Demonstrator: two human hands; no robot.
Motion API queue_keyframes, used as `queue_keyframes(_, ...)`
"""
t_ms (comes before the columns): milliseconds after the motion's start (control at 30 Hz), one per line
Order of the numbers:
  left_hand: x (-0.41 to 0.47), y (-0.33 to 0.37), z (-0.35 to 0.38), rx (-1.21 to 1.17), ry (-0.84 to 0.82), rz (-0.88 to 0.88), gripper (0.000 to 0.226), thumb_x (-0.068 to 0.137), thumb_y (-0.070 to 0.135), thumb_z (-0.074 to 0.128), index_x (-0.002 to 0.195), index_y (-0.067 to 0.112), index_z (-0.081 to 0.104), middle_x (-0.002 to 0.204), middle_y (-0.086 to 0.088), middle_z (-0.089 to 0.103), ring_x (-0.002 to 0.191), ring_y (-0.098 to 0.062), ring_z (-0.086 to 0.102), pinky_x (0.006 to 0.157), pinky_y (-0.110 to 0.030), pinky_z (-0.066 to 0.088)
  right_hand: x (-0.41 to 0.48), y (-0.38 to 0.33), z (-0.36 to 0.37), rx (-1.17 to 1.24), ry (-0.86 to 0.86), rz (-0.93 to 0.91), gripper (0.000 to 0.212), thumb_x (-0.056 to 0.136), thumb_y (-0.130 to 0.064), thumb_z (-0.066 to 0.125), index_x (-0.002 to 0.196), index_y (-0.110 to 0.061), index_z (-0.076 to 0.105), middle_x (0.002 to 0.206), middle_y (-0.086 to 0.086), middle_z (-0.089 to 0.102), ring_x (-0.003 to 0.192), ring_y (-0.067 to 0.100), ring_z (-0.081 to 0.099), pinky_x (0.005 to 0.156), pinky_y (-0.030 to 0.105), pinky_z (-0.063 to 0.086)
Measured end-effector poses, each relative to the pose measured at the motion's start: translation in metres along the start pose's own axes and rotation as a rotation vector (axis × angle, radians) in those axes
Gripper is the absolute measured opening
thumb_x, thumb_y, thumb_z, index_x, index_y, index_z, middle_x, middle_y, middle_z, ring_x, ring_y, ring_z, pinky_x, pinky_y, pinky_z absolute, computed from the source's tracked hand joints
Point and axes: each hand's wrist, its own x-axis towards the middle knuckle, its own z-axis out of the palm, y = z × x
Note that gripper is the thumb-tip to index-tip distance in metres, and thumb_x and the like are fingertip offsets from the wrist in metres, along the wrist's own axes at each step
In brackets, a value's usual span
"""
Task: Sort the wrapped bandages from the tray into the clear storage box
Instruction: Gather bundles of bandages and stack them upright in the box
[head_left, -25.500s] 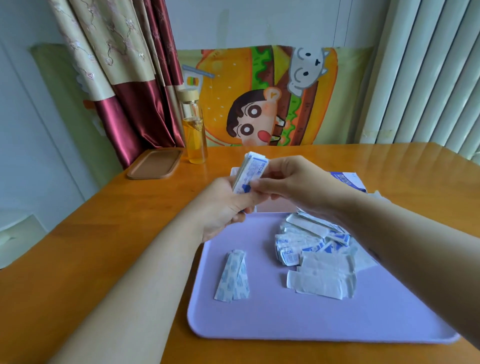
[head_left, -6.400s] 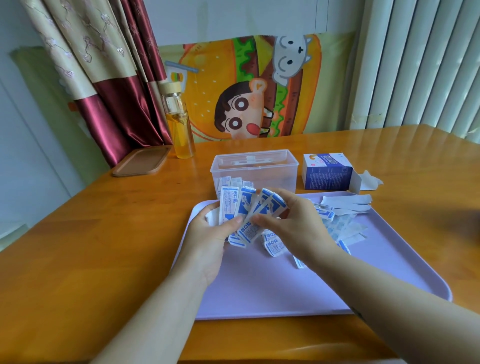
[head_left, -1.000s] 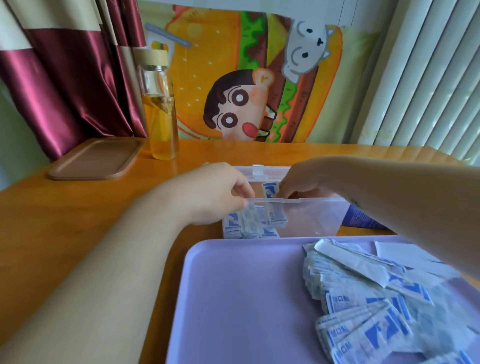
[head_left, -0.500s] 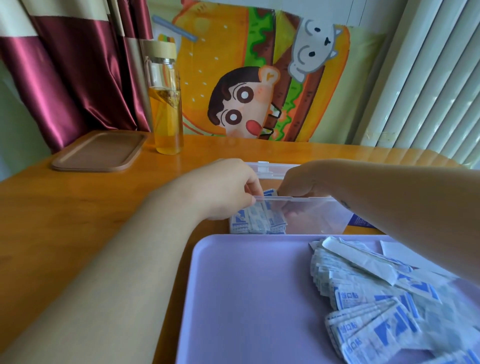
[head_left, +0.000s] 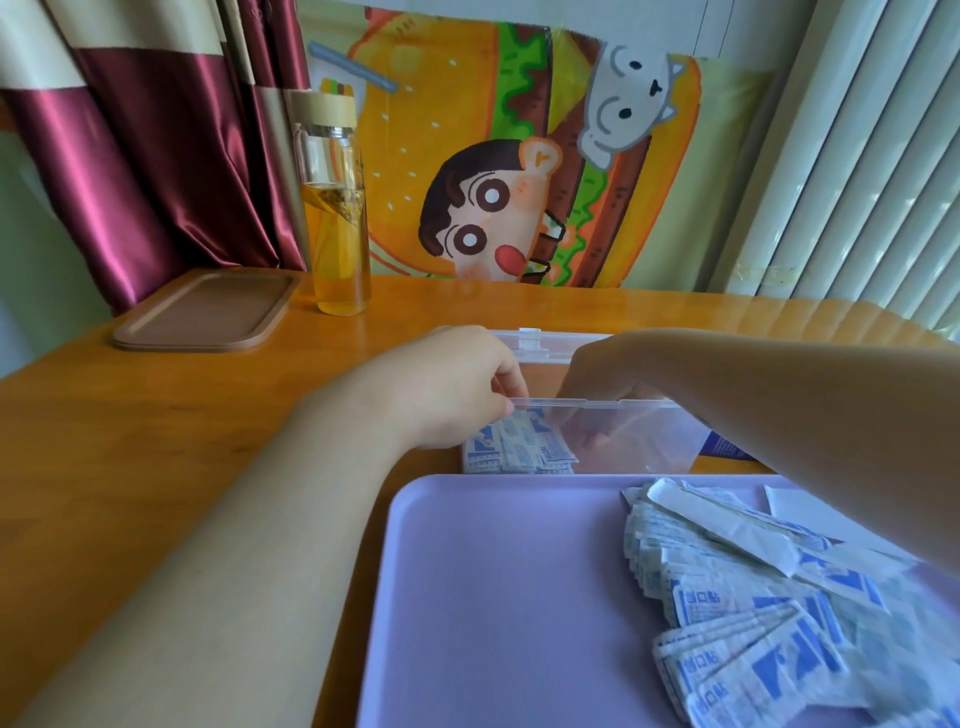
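Illumination: bright, diffuse daylight enters through the vertical blinds (head_left: 857, 182) at right. Shadows are soft and faint. A pale sheen lies on the far tabletop (head_left: 727, 312). The satin curtain (head_left: 145, 171) carries pink highlights, and the glass bottle (head_left: 337, 260) glows amber. The clear storage box (head_left: 649, 441) shows a white glint along its rim; its wall is hazy. Wide-angle bowing noted at the edges: the blinds lean. The wrapped bandages (head_left: 753, 623) are smeared at lower right, with print legible only mid-pile.
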Motion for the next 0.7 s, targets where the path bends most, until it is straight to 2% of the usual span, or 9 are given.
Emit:
queue_keyframes(100,0.0,0.0,0.002,0.017,0.009,-0.01,0.016,0.094,0.024,0.054,0.103,0.031,0.065,0.11,0.009,0.057,0.095,-0.008,0.048,0.063,-0.016,0.04,-0.004,0.001,0.0,-0.062,0.121,-0.056,0.022,0.086,-0.019,0.066,0.105,-0.008,0.065,0.086,0.002,0.07,0.082,0.016,0.069,0.08,0.029,0.057)
queue_keyframes(167,0.0,0.0,0.003,0.045,0.014,-0.024,0.019,0.095,0.024,0.053,0.107,0.034,0.064,0.117,0.007,0.057,0.106,-0.01,0.043,0.076,-0.021,0.039,-0.013,0.003,-0.002,-0.145,0.277,-0.155,0.022,0.088,-0.02,0.062,0.105,-0.008,0.067,0.094,0.006,0.07,0.078,0.016,0.067,0.078,0.029,0.055)
queue_keyframes(233,-0.001,0.001,0.003,0.08,0.021,-0.037,0.024,0.095,0.024,0.052,0.115,0.035,0.061,0.124,0.006,0.054,0.121,-0.013,0.036,0.087,-0.027,0.036,-0.027,0.009,-0.003,-0.218,0.472,-0.338,0.02,0.089,-0.019,0.058,0.103,-0.01,0.069,0.099,0.005,0.07,0.081,0.017,0.064,0.079,0.033,0.054)
queue_keyframes(300,-0.004,0.003,0.001,0.112,0.028,-0.035,0.029,0.095,0.026,0.052,0.122,0.034,0.058,0.128,0.004,0.05,0.128,-0.015,0.032,0.096,-0.031,0.035,-0.05,0.021,0.002,-0.194,0.717,-0.543,0.016,0.089,-0.019,0.055,0.092,-0.021,0.071,0.083,-0.009,0.067,0.078,0.014,0.062,0.075,0.034,0.055)
queue_keyframes(367,-0.008,0.006,0.0,0.111,0.034,-0.033,0.031,0.095,0.027,0.052,0.124,0.035,0.056,0.125,0.005,0.048,0.129,-0.015,0.032,0.101,-0.032,0.033,-0.076,0.039,0.011,-0.165,0.832,-0.683,0.013,0.087,-0.021,0.057,0.083,-0.027,0.069,0.068,-0.02,0.057,0.069,0.008,0.057,0.069,0.03,0.052)
queue_keyframes(433,-0.014,0.007,-0.001,0.094,0.049,-0.048,0.031,0.094,0.027,0.052,0.125,0.035,0.055,0.126,0.006,0.046,0.129,-0.015,0.031,0.103,-0.031,0.03,-0.095,0.06,0.018,-0.181,0.774,-0.72,0.011,0.084,-0.021,0.06,0.078,-0.027,0.067,0.063,-0.02,0.056,0.063,0.003,0.055,0.065,0.028,0.05)
queue_keyframes(533,-0.026,0.015,0.002,0.127,0.106,-0.07,0.035,0.094,0.025,0.053,0.128,0.033,0.053,0.135,0.004,0.043,0.133,-0.017,0.027,0.108,-0.033,0.026,-0.111,0.094,0.021,-0.302,0.6,-0.581,0.008,0.082,-0.033,0.066,0.084,-0.026,0.069,0.071,-0.017,0.063,0.067,0.001,0.058,0.068,0.022,0.051)
queue_keyframes(600,-0.035,0.026,0.004,0.131,0.158,-0.052,0.036,0.094,0.022,0.053,0.128,0.032,0.053,0.136,0.005,0.041,0.132,-0.015,0.027,0.107,-0.03,0.024,-0.113,0.112,0.024,-0.395,0.478,-0.476,0.027,0.079,-0.043,0.068,0.099,-0.025,0.069,0.087,-0.013,0.068,0.073,0.003,0.06,0.07,0.016,0.049)
queue_keyframes(700,-0.049,0.048,0.015,0.105,0.166,0.044,0.032,0.094,0.022,0.053,0.125,0.03,0.055,0.132,0.007,0.044,0.125,-0.011,0.037,0.094,-0.02,0.027,-0.115,0.126,0.03,-0.408,0.412,-0.46,0.035,0.079,-0.039,0.069,0.107,-0.019,0.068,0.099,-0.005,0.07,0.085,0.01,0.064,0.079,0.023,0.052)
